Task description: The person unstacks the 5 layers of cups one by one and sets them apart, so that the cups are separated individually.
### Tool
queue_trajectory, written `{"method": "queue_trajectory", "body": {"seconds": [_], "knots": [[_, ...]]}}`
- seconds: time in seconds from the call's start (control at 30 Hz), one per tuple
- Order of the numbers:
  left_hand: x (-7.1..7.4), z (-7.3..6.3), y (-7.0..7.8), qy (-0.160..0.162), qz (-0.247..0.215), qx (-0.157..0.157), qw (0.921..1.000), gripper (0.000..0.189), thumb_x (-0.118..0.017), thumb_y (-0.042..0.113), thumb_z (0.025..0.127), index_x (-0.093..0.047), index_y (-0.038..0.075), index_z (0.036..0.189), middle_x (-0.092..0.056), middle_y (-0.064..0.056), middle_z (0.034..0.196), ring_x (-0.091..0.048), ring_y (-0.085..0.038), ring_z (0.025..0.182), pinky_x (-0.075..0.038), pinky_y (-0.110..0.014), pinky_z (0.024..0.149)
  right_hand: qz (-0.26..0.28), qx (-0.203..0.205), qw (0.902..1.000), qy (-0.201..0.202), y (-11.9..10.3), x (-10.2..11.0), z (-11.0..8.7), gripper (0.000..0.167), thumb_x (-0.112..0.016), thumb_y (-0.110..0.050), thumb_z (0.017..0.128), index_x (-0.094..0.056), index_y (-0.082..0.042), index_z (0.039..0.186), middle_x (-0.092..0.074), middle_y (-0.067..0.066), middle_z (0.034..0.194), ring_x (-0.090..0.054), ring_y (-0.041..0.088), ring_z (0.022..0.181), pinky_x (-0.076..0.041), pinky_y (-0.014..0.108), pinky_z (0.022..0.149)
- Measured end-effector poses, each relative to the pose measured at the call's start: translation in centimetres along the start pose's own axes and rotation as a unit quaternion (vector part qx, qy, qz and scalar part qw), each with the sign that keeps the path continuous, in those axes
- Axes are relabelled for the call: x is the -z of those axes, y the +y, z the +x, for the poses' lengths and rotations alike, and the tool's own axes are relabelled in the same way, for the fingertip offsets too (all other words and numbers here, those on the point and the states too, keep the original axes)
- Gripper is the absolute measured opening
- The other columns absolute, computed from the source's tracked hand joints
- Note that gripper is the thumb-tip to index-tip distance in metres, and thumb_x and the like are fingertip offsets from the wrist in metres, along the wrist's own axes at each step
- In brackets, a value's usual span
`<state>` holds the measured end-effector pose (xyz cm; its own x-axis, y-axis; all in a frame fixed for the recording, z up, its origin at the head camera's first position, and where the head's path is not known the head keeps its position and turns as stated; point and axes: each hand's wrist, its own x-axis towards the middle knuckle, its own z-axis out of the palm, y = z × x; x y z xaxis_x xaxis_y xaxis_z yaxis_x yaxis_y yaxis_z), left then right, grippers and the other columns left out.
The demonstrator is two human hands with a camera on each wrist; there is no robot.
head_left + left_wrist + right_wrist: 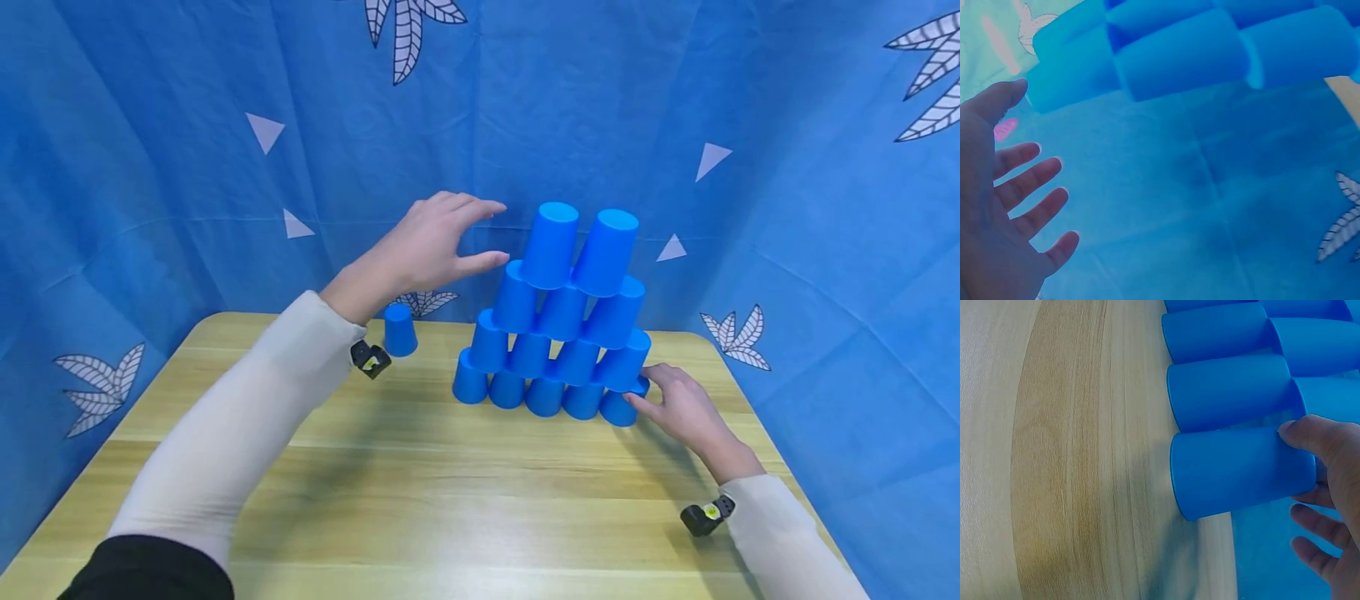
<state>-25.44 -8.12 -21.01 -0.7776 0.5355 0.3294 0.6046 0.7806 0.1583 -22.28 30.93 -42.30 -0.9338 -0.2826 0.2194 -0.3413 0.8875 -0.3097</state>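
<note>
Upside-down blue cups (pixel 562 314) stand stacked as a stepped wall on the table, with two cups in the top row. My right hand (pixel 686 408) is at the low right end. In the right wrist view, its thumb and a finger pinch the upper end of the bottom-row end cup (pixel 1241 475). My left hand (pixel 442 236) is raised just left of the top row, its thumb and fingers spread apart and holding nothing. In the left wrist view, the left hand (pixel 1016 187) shows its fingers free, with the thumb tip close to an upper cup (pixel 1072 81).
One more blue cup (pixel 400 332) stands upside down at the back left of the wooden table (pixel 450 500). A blue cloth with leaf prints (pixel 600 108) hangs behind and along the sides. Small black cameras (pixel 371 360) sit on both wrists.
</note>
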Motion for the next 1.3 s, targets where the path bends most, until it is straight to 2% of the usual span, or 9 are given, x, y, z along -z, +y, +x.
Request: {"method": "queue_trajectory", "body": {"seconds": [0.13, 0.3, 0.43, 0.57, 0.9, 1.1, 1.3], "knots": [[0.9, 1.4, 1.3, -0.001, 0.023, -0.007, 0.9997, 0.072, -0.054, 0.062, 0.091, -0.041, 0.022, 0.15, -0.043, -0.003, 0.15, -0.035, -0.026, 0.139, -0.026, -0.053, 0.112, 0.0, 0.0, 1.0, 0.0, 0.0, 0.0, -0.1, 0.055, -0.068, -0.037, 0.092, -0.059, 0.007, 0.124, -0.06, 0.027, 0.122, -0.055, 0.046, 0.113, -0.043, 0.062, 0.094], [1.7, 3.3, 2.9, -0.023, 0.054, -0.002, 0.9983, 0.074, -0.049, 0.066, 0.09, -0.037, 0.027, 0.152, -0.038, 0.002, 0.154, -0.031, -0.022, 0.142, -0.023, -0.049, 0.114, 0.003, 0.002, 1.0, 0.0, 0.0, -0.1, -0.1, 0.056, -0.067, -0.038, 0.093, -0.059, 0.008, 0.124, -0.06, 0.027, 0.122, -0.054, 0.046, 0.114, -0.042, 0.062, 0.095], [1.9, 4.6, 4.0, -0.046, 0.066, -0.01, 0.9967, 0.075, -0.048, 0.068, 0.089, -0.037, 0.027, 0.151, -0.038, 0.003, 0.154, -0.031, -0.021, 0.142, -0.025, -0.047, 0.114, 0.001, -0.002, 1.0, 0.003, 0.2, -0.2, -0.2, 0.053, -0.069, -0.035, 0.092, -0.06, 0.007, 0.123, -0.061, 0.026, 0.12, -0.056, 0.045, 0.112, -0.044, 0.062, 0.093], [2.0, 5.4, 4.6, -0.056, 0.076, -0.02, 0.9953, 0.074, -0.048, 0.068, 0.089, -0.039, 0.027, 0.15, -0.039, 0.003, 0.153, -0.032, -0.02, 0.141, -0.026, -0.045, 0.114, 0.002, 0.0, 1.0, 0.006, 0.3, -0.5, -0.3, 0.051, -0.069, -0.034, 0.091, -0.061, 0.006, 0.121, -0.063, 0.025, 0.118, -0.057, 0.044, 0.11, -0.045, 0.061, 0.091], [1.5, 6.6, 4.9, -0.077, 0.091, -0.023, 0.9926, 0.073, -0.047, 0.068, 0.09, -0.041, 0.027, 0.15, -0.042, 0.002, 0.151, -0.035, -0.022, 0.139, -0.03, -0.046, 0.11, 0.01, 0.008, 0.9998, 0.012, 0.0, -0.1, -0.4, 0.051, -0.07, -0.033, 0.092, -0.061, 0.007, 0.122, -0.062, 0.026, 0.118, -0.056, 0.045, 0.111, -0.044, 0.061, 0.092], [1.2, 6.4, 4.4, -0.091, 0.097, -0.019, 0.9909, 0.07, -0.048, 0.064, 0.092, -0.041, 0.026, 0.15, -0.045, 0.002, 0.149, -0.04, -0.022, 0.135, -0.034, -0.044, 0.107, 0.008, 0.006, 0.9999, 0.003, -0.2, -0.1, -0.1, 0.053, -0.069, -0.034, 0.092, -0.06, 0.008, 0.123, -0.062, 0.026, 0.119, -0.056, 0.045, 0.112, -0.044, 0.061, 0.093], [1.2, 6.4, 4.4, -0.083, 0.092, -0.018, 0.9921, 0.069, -0.048, 0.064, 0.092, -0.042, 0.026, 0.149, -0.046, 0.003, 0.147, -0.039, -0.02, 0.135, -0.034, -0.042, 0.107, 0.006, 0.004, 1.0, 0.006, -0.3, 0.0, -0.5, 0.051, -0.069, -0.032, 0.092, -0.06, 0.008, 0.122, -0.061, 0.026, 0.119, -0.056, 0.045, 0.111, -0.044, 0.061, 0.093]]}}
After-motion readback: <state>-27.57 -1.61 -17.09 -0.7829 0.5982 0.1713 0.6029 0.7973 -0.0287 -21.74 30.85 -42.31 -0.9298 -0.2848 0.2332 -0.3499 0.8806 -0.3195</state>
